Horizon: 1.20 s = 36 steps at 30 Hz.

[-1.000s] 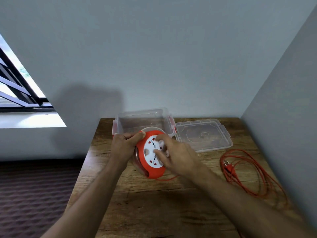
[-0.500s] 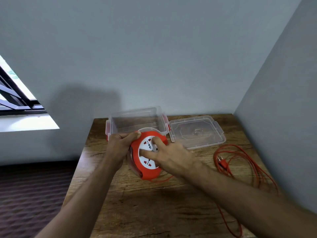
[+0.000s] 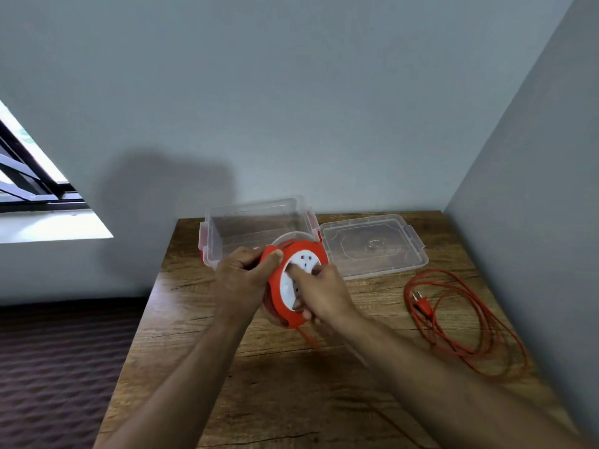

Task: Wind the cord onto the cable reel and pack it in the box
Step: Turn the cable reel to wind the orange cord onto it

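Observation:
A red cable reel [image 3: 293,254] with a white socket face is held upright above the wooden table [image 3: 291,400]. My left hand [image 3: 241,280] grips its left rim, thumb over the red edge. My right hand [image 3: 321,293] lies on the white face, fingers curled over it, gripping the reel's front. Orange cord [image 3: 460,322] lies in loose loops on the table to the right, its plug [image 3: 421,304] at the loops' left side. A strand runs from the reel's bottom down under my right forearm. The clear box [image 3: 249,218] with red clips stands open just behind the reel.
The box's clear lid [image 3: 372,244] lies flat to the right of the box. Grey walls close in behind and on the right of the table. The table's left edge drops to dark carpet; a window is at far left.
My right hand has turned on the reel's face, fingers now lower toward its bottom right. The reel sits slightly more tilted; the camera view has shifted a little.

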Each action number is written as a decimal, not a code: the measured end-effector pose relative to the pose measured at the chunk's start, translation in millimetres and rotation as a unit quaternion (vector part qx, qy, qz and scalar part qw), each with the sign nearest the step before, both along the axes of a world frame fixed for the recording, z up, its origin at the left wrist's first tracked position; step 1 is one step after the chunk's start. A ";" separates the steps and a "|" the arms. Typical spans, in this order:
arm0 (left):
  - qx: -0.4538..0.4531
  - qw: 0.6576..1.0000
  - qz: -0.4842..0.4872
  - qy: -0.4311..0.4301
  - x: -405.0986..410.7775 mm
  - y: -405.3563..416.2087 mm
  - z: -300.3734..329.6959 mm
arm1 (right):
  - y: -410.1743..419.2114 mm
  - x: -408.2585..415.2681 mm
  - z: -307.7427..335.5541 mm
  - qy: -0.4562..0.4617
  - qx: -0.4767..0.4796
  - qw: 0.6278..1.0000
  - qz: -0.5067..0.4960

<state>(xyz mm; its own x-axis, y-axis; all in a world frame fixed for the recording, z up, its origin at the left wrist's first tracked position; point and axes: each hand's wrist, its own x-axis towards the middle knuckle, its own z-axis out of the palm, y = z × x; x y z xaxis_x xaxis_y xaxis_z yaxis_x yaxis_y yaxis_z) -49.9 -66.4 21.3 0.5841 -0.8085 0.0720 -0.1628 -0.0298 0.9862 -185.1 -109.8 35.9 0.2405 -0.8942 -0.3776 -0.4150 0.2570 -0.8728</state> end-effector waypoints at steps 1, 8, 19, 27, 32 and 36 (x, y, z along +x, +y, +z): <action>0.003 1.000 -0.005 -0.016 -0.8 0.5 -1.2 | 0.7 0.8 -1.7 -0.040 0.078 0.996 -0.022; 0.044 0.994 0.035 0.089 12.0 -0.3 -3.6 | -16.7 -30.9 -4.8 0.163 -0.262 0.942 0.135; 0.112 0.986 -0.078 0.097 24.2 -9.3 14.8 | -62.1 -47.4 1.2 0.268 -0.635 0.477 0.545; 0.089 0.990 -0.068 0.083 20.6 -15.4 22.2 | -65.6 -33.1 3.5 0.293 -0.675 0.469 0.489; 0.008 0.999 0.001 0.038 22.9 -16.1 24.2 | -33.2 -3.5 -3.3 0.257 -0.427 0.830 0.251; 0.022 0.999 0.007 -0.027 25.1 -16.2 20.4 | -8.2 18.7 -11.6 0.020 -0.134 0.988 0.069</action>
